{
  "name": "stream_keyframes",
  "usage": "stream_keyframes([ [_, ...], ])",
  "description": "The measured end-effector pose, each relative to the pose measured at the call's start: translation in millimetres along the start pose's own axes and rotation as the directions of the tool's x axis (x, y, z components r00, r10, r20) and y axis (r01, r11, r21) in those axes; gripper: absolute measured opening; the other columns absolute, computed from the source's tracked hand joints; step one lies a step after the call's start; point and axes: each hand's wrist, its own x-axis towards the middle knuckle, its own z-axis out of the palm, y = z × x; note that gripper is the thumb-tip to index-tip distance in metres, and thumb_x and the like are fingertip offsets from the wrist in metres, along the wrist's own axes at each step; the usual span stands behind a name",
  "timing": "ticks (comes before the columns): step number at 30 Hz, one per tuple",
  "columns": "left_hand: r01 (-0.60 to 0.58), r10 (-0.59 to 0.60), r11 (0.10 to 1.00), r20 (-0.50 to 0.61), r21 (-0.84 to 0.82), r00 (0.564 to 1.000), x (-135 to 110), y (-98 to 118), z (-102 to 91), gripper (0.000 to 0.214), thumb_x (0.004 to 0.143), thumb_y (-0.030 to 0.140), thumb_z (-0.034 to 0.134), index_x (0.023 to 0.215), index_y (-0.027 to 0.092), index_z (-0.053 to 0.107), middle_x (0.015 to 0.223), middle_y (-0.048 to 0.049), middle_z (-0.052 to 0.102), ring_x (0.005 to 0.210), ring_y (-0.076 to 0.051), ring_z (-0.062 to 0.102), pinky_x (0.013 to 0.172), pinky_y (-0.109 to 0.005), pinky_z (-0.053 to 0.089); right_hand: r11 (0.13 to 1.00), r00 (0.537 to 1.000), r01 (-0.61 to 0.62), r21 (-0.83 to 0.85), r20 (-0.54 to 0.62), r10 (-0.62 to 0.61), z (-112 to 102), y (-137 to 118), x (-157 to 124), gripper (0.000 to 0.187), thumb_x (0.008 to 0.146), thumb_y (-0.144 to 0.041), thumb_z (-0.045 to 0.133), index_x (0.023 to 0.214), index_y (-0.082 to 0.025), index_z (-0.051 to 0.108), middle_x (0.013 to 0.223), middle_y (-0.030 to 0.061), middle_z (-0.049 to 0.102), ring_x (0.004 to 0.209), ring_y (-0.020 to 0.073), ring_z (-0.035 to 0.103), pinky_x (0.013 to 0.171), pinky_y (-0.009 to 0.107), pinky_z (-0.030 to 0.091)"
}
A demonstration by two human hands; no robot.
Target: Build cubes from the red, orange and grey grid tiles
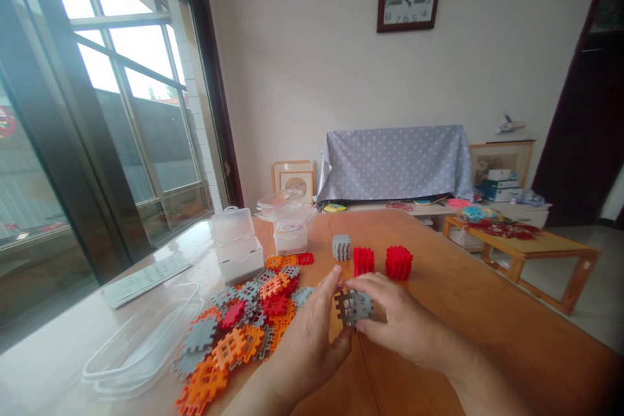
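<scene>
Lying just left of the heap of orange, grey and red notched plastic pieces, a clear, rounded plastic container is resting on the brown wooden table. A pale printed booklet is lying farther back, also left of the heap. Behind the heap, a translucent plastic box with a raised lid is standing, and a second translucent plastic box is sitting to its right. The heap's pieces are overlapping at odd angles, seemingly because they are lying loose.

Just right of the heap, the left hand is holding its fingers straight and close together, its thumb apart; whether it is touching anything, I cannot tell. Next, right of the heap, a grey notched plastic grid piece, perhaps several layered, is tilting between the two hands. The right hand is clamping it, fingers along its upper edge and thumb at its lower edge, probably leaving its left edge exposed. The left thumb is hovering near that edge.

Farther right of the heap, a squared grey stack, a squared red stack and a second red stack are standing apart, seemingly to separate colours.
</scene>
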Motion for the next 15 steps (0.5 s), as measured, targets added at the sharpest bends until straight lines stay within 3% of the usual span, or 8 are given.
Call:
stream_keyframes([
  [3, 0.056, -0.060, 0.995, -0.042, -0.079, 0.997, -1, -2, 4.3, 0.083, 0.087, 0.016, 0.056, 0.156, 0.027, 0.013, 0.157, -0.0134, 0.035, 0.142, -0.027, 0.039, 0.116, -0.051, 0.036, 0.996, 0.993, -0.088, 0.031, -0.081, 0.091, -4, 12, 0, 0.054, 0.077, -0.019, 0.069, 0.130, -0.027, 0.061, 0.129, 0.0066, 0.063, 0.118, 0.0263, 0.059, 0.106, 0.042, 0.044],
  [6, 0.172, -0.184, 0.961, -0.037, -0.214, 0.982, -1, -6, 10.0, 0.069, 0.091, 0.015, 0.049, 0.153, 0.025, 0.020, 0.147, -0.0151, 0.048, 0.137, -0.025, 0.047, 0.113, -0.051, 0.039, 0.978, 0.971, -0.191, 0.086, -0.128, 0.201, -9, 26, -1, 0.055, 0.079, -0.027, 0.071, 0.132, -0.025, 0.058, 0.129, 0.0086, 0.065, 0.120, 0.0274, 0.060, 0.105, 0.044, 0.044],
  [9, 0.275, -0.285, 0.909, 0.014, -0.313, 0.958, -2, -10, 16.4, 0.061, 0.091, 0.014, 0.047, 0.148, 0.021, 0.027, 0.137, -0.0161, 0.057, 0.128, -0.024, 0.056, 0.109, -0.049, 0.044, 0.961, 0.958, -0.252, 0.114, -0.111, 0.264, -11, 36, -2, 0.057, 0.080, -0.031, 0.071, 0.134, -0.024, 0.056, 0.129, 0.0107, 0.065, 0.121, 0.0280, 0.059, 0.105, 0.046, 0.043],
  [15, 0.340, -0.323, 0.841, 0.114, -0.421, 0.939, -1, -14, 23.2, 0.060, 0.086, 0.008, 0.049, 0.143, 0.018, 0.034, 0.133, -0.0161, 0.061, 0.122, -0.023, 0.060, 0.107, -0.047, 0.046, 0.961, 0.961, -0.273, 0.028, -0.027, 0.274, -5, 50, -6, 0.062, 0.076, -0.035, 0.075, 0.134, -0.027, 0.056, 0.127, 0.0092, 0.066, 0.120, 0.0293, 0.059, 0.106, 0.049, 0.041],
])
